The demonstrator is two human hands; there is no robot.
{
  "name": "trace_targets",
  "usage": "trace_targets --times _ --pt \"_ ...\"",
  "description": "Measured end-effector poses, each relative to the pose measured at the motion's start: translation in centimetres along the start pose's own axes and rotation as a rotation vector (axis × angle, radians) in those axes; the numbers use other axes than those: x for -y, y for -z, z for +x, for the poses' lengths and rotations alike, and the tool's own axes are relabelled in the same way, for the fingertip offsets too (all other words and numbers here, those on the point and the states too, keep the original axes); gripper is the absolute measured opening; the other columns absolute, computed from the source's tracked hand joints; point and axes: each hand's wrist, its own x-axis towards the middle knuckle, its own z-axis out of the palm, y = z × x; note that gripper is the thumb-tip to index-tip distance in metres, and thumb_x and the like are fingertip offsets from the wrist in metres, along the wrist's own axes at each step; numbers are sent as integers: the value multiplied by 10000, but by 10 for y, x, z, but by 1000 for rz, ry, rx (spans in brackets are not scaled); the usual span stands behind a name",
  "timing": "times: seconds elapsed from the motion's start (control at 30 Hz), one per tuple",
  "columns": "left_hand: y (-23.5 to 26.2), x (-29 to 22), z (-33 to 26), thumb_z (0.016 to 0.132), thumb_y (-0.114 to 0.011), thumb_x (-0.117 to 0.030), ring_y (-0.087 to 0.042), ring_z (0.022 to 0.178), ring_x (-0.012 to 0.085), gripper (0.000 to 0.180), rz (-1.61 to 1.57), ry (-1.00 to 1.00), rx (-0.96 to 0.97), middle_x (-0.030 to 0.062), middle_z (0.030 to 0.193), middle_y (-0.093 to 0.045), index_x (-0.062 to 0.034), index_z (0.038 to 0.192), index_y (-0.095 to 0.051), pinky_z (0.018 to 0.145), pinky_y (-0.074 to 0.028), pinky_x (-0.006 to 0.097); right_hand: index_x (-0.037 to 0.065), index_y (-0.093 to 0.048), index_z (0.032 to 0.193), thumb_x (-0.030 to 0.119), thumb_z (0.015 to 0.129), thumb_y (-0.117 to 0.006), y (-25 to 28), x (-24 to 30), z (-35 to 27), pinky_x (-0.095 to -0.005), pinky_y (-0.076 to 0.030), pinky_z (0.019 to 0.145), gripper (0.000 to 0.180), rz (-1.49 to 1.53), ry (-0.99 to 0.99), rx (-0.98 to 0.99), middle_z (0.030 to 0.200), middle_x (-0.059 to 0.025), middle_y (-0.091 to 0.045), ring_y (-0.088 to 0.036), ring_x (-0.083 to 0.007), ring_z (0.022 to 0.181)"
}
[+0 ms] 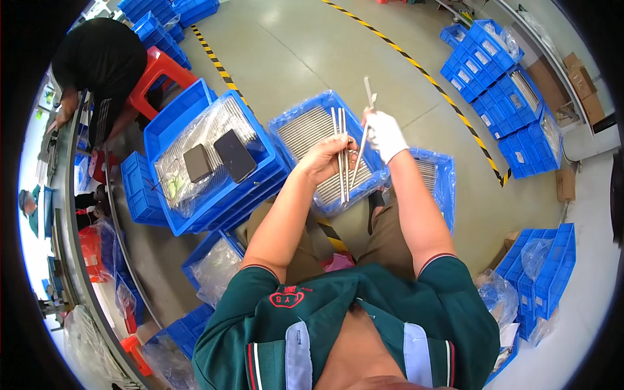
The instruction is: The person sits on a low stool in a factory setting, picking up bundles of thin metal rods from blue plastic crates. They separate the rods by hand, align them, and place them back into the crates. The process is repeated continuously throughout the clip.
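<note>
My left hand [325,158], bare, is closed round several thin metal rods [342,179] that stand close together and point away from me. My right hand [385,135], in a white glove, pinches another metal rod [368,88] at a slant, beside the left hand's rods. A second piece seems to cross it near the fingertips, too small to tell apart. Below both hands is a blue plastic bin [273,123] lined with clear film, holding many rods [307,134] laid side by side. To its right, partly under my right forearm, stands another lined blue bin [452,185] with rods.
Left of me, stacked blue bins [188,224] carry film-wrapped rods, a black phone [234,156] and a dark flat box [197,162]. A red stool [156,81] and a person in black [101,58] are beyond, by a workbench. More blue bins [500,97] line the right wall.
</note>
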Motion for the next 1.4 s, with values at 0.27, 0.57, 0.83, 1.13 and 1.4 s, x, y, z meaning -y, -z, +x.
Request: trace_targets --times 0.27,0.57,0.83,1.13,1.4 --pt "-5 -1 -6 882 -610 -312 -601 843 233 290 24 -3 59 86 902 -594 -24 908 -587 737 -536 415 37 -624 761 356 874 -589 -38 -5 -20 -266 -435 512 340 -365 178 -13 601 -38 -588 -547 -110 526" --pt "-12 -8 -6 871 -631 -274 -415 564 91 250 -32 -120 -164 3 743 -509 -28 884 -590 504 -361 241 32 -624 823 308 885 -563 -19 -28 16 -287 -410 488 290 -448 314 -42 690 -63 -601 -540 -111 555" --pt "5 -45 -14 917 -574 -273 -397 536 75 249 47 -423 -541 -13 711 -440 -24 918 -574 465 -369 236 34 -449 1292 158 930 -481 -34 1 -49 -200 -320 375 384 138 -35 304 670 -7 -519 -391 -56 445" --pt "7 -51 -15 917 -566 -327 -404 544 77 298 -61 -510 -502 -4 705 -431 -33 962 -553 472 -381 234 56 -503 1287 158 936 -469 -45 -5 -62 -172 -296 410 367 -157 -2 339 667 18 -521 -379 -29 467" --pt "-9 -22 -5 921 -560 -274 -412 547 67 262 6 -348 -396 37 800 -548 -13 931 -587 460 -372 220 29 -486 1296 36 851 -502 -48 -7 -53 -189 -370 489 445 -109 139 261 748 -21 -584 -449 -44 541"
